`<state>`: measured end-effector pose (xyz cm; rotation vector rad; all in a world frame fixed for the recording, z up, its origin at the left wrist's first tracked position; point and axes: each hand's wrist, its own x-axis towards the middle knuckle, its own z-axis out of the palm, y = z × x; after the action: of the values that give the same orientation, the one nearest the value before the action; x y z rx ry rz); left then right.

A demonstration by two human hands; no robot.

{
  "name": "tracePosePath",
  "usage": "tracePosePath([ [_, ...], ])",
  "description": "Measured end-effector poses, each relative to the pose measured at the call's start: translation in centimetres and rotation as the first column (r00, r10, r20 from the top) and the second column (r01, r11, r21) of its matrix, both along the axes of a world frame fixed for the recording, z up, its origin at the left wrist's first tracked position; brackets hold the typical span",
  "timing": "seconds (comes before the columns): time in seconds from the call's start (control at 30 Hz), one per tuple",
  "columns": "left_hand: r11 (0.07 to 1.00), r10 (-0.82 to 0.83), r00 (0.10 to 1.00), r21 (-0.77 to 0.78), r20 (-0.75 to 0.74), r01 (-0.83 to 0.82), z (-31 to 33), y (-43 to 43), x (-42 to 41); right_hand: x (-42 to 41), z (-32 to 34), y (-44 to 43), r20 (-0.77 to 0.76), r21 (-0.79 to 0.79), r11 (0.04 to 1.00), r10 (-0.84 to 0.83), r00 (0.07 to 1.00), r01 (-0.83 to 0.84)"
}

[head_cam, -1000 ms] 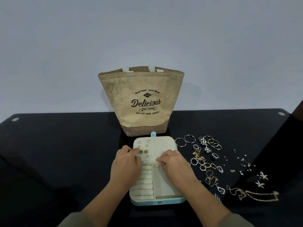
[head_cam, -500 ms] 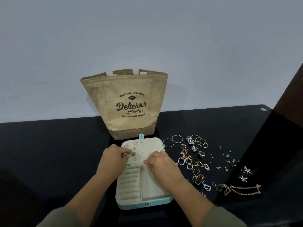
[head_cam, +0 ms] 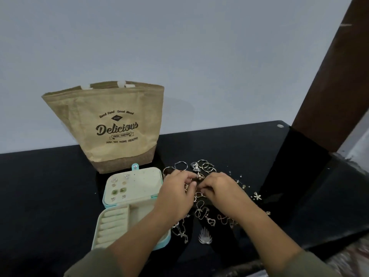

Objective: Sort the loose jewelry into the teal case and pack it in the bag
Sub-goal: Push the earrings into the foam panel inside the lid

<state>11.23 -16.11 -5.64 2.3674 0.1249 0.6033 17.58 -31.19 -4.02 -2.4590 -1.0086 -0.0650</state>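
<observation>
The teal case (head_cam: 165,242) lies open on the black table (head_cam: 50,186), and its cream lid (head_cam: 143,182) holds several stud earrings. The ring rolls in its base are bare. Loose jewelry (head_cam: 207,167) is spread to the right of the case: hoops, rings, chains and a heart pendant (head_cam: 211,221). My left hand (head_cam: 175,196) and my right hand (head_cam: 221,188) meet over this pile with fingers curled. Both seem to pinch a small gold chain piece (head_cam: 199,176) between them. The tan "Delicious" bag (head_cam: 111,124) stands upright behind the case.
A silver wing-shaped piece (head_cam: 204,237) and a flower piece (head_cam: 257,196) lie at the edges of the pile. A brown post (head_cam: 329,86) rises at the right. The table's right edge (head_cam: 339,236) runs close to the jewelry. A pale wall is behind.
Both hands left the case's lid and moved right onto the jewelry pile. The camera swung right, so the case and bag now sit further left.
</observation>
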Motion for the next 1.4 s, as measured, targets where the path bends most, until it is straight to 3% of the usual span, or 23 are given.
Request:
tracePosePath([
  [0.33, 0.99, -0.138, 0.98, -0.003, -0.145, 0.14, -1.2, -8.8, 4.6, 3.1, -0.8, -9.8, -0.068, -0.039, 0.985, -0.168, 0.984, 0.165],
  [0.7, 0.955, -0.098, 0.955, 0.243, -0.281, 0.17, -1.5, -10.7, 8.9, 5.9, -2.7, -12.3, -0.088, -0.024, 0.962, -0.273, 0.958, 0.272],
  [0.97, 0.864, -0.18, 0.934, 0.405, -0.308, 0.3, -1.5, -10.6, 11.3, 7.1, -3.2, -12.2, -0.075, -0.085, 0.941, -0.335, 0.939, 0.329],
  [1.4, 0.837, -0.256, 0.928, 0.418, -0.272, 0.353, -1.6, -10.8, 11.3, 8.7, -2.3, -11.1, -0.193, -0.173, 0.935, -0.34, 0.921, 0.309],
])
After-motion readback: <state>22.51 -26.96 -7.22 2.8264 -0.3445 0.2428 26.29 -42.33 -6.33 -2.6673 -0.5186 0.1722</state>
